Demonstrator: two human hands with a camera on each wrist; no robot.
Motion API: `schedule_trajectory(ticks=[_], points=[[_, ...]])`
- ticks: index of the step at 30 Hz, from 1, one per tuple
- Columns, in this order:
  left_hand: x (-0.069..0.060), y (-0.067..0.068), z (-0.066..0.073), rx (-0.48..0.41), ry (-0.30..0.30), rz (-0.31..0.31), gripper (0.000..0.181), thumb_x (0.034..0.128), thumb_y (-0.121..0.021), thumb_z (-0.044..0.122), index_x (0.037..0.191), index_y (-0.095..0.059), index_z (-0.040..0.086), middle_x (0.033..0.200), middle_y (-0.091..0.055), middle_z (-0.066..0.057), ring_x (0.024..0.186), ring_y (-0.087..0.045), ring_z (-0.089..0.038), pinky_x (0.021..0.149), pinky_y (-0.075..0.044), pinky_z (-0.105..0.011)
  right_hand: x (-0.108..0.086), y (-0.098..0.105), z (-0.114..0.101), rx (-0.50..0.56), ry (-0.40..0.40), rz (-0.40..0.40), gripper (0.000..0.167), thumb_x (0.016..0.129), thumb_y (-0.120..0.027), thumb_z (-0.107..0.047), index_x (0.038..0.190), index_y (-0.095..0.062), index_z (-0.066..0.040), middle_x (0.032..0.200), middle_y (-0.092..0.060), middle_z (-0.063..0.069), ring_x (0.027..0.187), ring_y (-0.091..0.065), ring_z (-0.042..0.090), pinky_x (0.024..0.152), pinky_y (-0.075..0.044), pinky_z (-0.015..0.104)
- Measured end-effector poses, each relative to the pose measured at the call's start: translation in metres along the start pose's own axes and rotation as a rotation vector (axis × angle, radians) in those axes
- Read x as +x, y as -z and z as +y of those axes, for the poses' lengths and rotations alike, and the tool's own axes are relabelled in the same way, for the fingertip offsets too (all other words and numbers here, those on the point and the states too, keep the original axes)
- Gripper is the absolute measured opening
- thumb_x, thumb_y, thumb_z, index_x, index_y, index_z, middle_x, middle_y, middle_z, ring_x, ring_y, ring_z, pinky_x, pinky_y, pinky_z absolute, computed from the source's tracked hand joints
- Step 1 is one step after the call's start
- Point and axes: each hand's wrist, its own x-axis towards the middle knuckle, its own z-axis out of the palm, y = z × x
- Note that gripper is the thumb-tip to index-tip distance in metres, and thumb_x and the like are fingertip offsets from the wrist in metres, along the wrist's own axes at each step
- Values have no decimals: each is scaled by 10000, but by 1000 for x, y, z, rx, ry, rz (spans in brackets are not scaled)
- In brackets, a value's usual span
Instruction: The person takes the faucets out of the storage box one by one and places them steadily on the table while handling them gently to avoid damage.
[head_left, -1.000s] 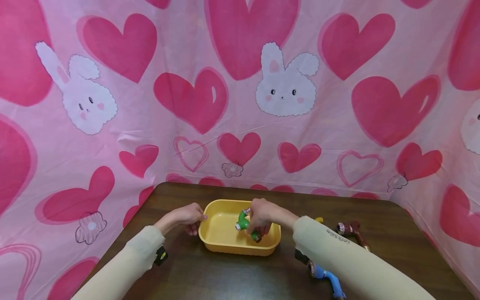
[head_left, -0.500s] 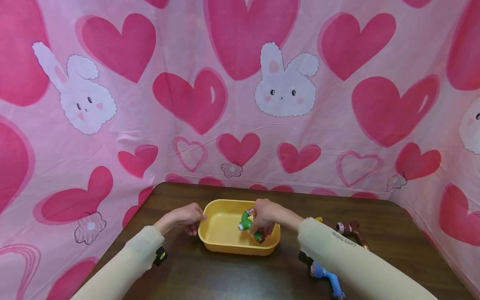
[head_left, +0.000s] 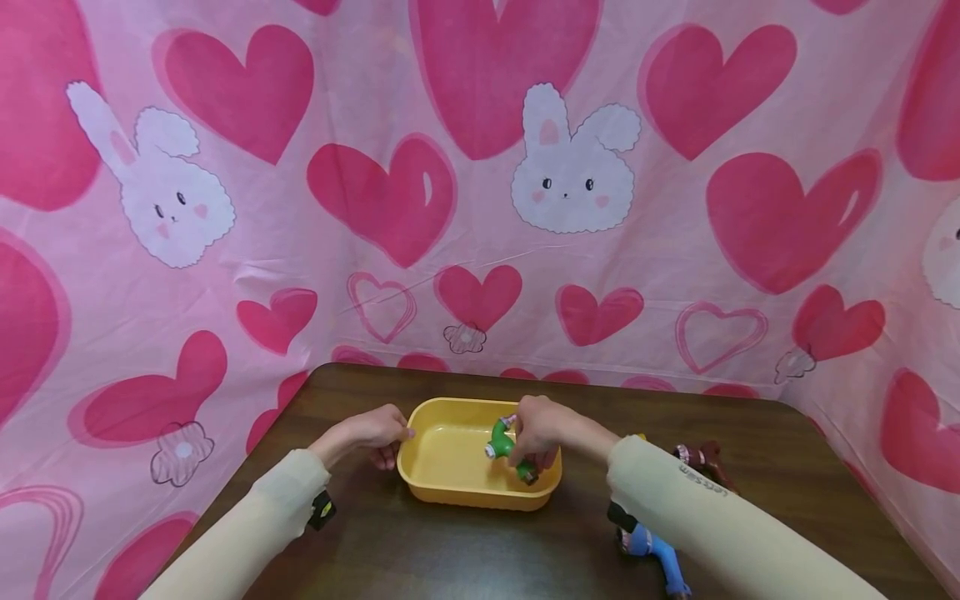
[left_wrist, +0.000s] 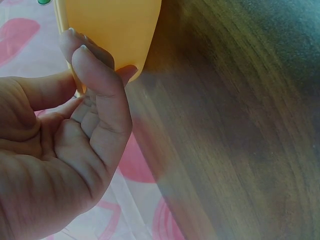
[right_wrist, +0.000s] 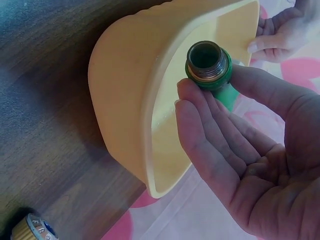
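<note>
A yellow plastic basin (head_left: pixel 450 458) stands on the table in the head view. My left hand (head_left: pixel 378 433) pinches its left rim between thumb and fingers, as the left wrist view also shows with the basin wall (left_wrist: pixel 115 30). Over the basin's right half, my right hand (head_left: pixel 542 427) grips a branched green pipe fitting (head_left: pixel 500 442), held tilted. In the right wrist view the fitting's threaded metal end (right_wrist: pixel 207 67) points toward the camera, pinched between thumb and fingertips. Part of the fitting is hidden behind the fingers. Whether it touches the basin floor I cannot tell.
Right of the basin lie a blue fitting (head_left: pixel 663 558) and a dark red fitting (head_left: pixel 701 457), both partly covered by the right sleeve. A bit of something yellow (head_left: pixel 641 437) shows behind that sleeve. A pink heart-patterned cloth (head_left: pixel 480 208) hangs around the brown table (head_left: pixel 420 550).
My right hand has shifted slightly to the right over the basin, carrying the green pipe fitting with it. My left hand stays on the rim and the basin keeps its place.
</note>
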Motion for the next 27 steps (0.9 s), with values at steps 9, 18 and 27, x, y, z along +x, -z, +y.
schedule_trajectory(ticks=[9,18,27], points=[[0,1,1,-9,3,-6,284,1079,-556,92,885,-715,-42,607,-608,-81,467,-576,-132,503,-573,-284,-5,3,3,6,14,17,276,827,-918,-159,667,-721,-49,596,-684,69,542,-705,214,544,-615,341],[-1,1,0,-7,6,-5,287,1078,-565,101,862,-709,-23,616,-609,-83,469,-577,-135,502,-571,-284,-12,8,5,8,26,17,255,840,-911,-174,683,-738,-71,607,-693,48,569,-713,195,558,-615,330],[0,0,0,-6,13,-6,297,1079,-568,106,839,-704,-4,612,-609,-82,467,-579,-132,509,-579,-289,-16,10,7,3,5,25,269,835,-914,-174,671,-730,-66,595,-689,52,553,-709,203,548,-613,332]])
